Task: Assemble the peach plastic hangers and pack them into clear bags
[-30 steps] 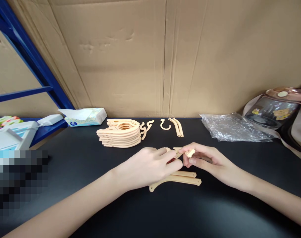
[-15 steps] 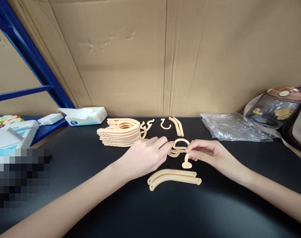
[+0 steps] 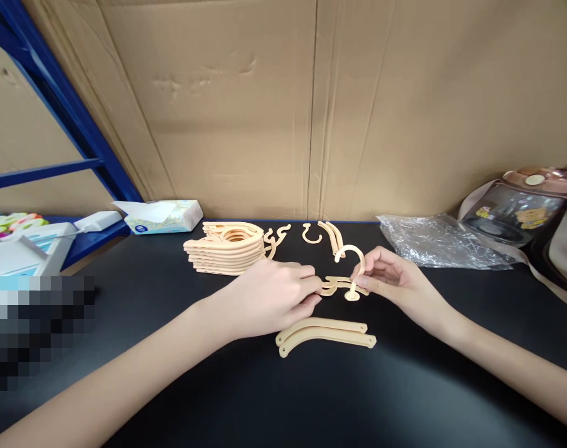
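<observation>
My right hand pinches a beige plastic hook piece, held upright with its round foot down. My left hand pinches the left end of a small beige centre piece that lies on the black table. The hook's foot sits right at that piece. Two curved beige arm pieces lie side by side just in front of my hands.
A stack of assembled beige hangers stands behind my left hand, with loose hooks and arm pieces beside it. A tissue pack lies at back left. A clear plastic bag and a bottle sit at right.
My right hand has turned the hook upright and lifted it toward the centre piece. Both hands have shifted slightly away from me; the two arm pieces stay put.
</observation>
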{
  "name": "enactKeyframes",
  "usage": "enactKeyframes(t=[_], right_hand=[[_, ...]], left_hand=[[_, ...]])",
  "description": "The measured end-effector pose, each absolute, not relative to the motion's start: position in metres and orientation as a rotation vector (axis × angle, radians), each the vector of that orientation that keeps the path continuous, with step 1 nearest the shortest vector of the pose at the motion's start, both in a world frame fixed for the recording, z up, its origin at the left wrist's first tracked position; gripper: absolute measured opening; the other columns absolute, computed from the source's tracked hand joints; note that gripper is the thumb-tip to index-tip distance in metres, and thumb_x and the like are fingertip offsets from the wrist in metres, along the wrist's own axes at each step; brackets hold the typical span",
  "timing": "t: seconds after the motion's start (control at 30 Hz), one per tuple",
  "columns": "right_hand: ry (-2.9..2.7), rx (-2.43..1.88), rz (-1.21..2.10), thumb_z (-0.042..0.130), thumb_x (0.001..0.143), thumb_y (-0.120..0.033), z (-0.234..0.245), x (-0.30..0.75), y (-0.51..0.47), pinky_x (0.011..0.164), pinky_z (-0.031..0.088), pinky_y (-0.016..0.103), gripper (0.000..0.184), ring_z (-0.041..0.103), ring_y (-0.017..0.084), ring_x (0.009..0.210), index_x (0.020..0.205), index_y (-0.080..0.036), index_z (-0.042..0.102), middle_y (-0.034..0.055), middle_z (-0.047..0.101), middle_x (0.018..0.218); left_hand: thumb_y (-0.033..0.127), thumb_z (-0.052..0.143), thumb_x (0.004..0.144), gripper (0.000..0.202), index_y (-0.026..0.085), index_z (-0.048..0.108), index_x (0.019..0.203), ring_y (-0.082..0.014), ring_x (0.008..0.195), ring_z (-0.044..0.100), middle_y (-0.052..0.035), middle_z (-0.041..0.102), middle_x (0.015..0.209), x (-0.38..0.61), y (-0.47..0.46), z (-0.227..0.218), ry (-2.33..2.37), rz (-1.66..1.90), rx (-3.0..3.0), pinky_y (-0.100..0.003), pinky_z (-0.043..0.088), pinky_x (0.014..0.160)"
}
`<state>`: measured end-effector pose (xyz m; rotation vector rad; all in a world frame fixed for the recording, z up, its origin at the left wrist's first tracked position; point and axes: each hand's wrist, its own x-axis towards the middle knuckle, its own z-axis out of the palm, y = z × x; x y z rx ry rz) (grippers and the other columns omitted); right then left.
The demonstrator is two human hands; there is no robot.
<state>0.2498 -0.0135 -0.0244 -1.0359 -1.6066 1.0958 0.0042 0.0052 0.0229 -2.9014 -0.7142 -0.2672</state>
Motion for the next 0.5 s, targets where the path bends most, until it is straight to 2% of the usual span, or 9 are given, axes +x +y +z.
enactKeyframes(t=[0.07, 0.13, 0.23, 0.3, 0.37, 0.5], right_hand=[[-1.544, -1.038, 1.138, 0.073, 0.08, -0.038, -0.025, 0.249, -0.014, 0.074, 0.048, 0.031, 0.034, 0.061, 0.014, 0.076, 0.082, -0.024, 0.042, -0.0024, 0.064, 0.084], [-1.507, -1.054, 1.173, 0.075, 0.079, -0.037, -0.025, 0.249, -0.015, 0.074, 0.047, 0.03, 0.036, 0.061, 0.013, 0.075, 0.088, -0.025, 0.042, -0.0043, 0.064, 0.082], [-1.486, -1.068, 1.199, 0.075, 0.079, -0.037, -0.025, 0.249, -0.015, 0.074, 0.047, 0.03, 0.042, 0.06, 0.013, 0.073, 0.106, -0.027, 0.045, -0.0062, 0.064, 0.079], [-1.507, -1.074, 1.193, 0.075, 0.079, -0.037, -0.024, 0.248, -0.014, 0.076, 0.048, 0.032, 0.043, 0.061, 0.013, 0.073, 0.111, -0.026, 0.049, -0.0056, 0.064, 0.078], [-1.548, -1.082, 1.172, 0.074, 0.078, -0.039, -0.023, 0.248, -0.013, 0.078, 0.049, 0.033, 0.037, 0.062, 0.014, 0.074, 0.106, -0.023, 0.055, -0.0034, 0.065, 0.079], [-1.599, -1.086, 1.134, 0.072, 0.078, -0.044, -0.022, 0.248, -0.013, 0.078, 0.053, 0.036, 0.031, 0.064, 0.016, 0.077, 0.096, -0.02, 0.061, 0.0008, 0.066, 0.082]], left_hand=[[0.026, 0.054, 0.094, 0.015, 0.02, 0.067, 0.093, -0.0118, 0.068, 0.062, 0.002, 0.064, 0.082, 0.003, 0.001, 0.035, -0.865, -0.175, -3.007, -0.023, 0.037, 0.056], [0.035, 0.061, 0.09, 0.017, 0.02, 0.067, 0.086, -0.0123, 0.066, 0.061, 0.0025, 0.064, 0.079, 0.001, -0.003, 0.045, -1.014, -0.048, -3.074, -0.022, 0.036, 0.054], [0.051, 0.071, 0.077, 0.034, 0.019, 0.061, 0.073, -0.0125, 0.057, 0.055, 0.0038, 0.061, 0.068, -0.002, -0.008, 0.051, -1.244, 0.117, -3.1, -0.022, 0.028, 0.045], [0.058, 0.075, 0.069, 0.044, 0.02, 0.054, 0.068, -0.012, 0.052, 0.048, 0.0054, 0.057, 0.061, -0.002, -0.009, 0.048, -1.318, 0.146, -3.103, -0.022, 0.024, 0.042], [0.058, 0.077, 0.067, 0.048, 0.02, 0.049, 0.067, -0.0115, 0.05, 0.044, 0.0064, 0.054, 0.059, -0.002, -0.009, 0.043, -1.293, 0.139, -3.122, -0.022, 0.022, 0.043], [0.043, 0.078, 0.072, 0.039, 0.02, 0.047, 0.069, -0.0104, 0.051, 0.045, 0.0077, 0.055, 0.062, 0.0, -0.007, 0.032, -1.255, 0.107, -3.192, -0.022, 0.022, 0.046]])
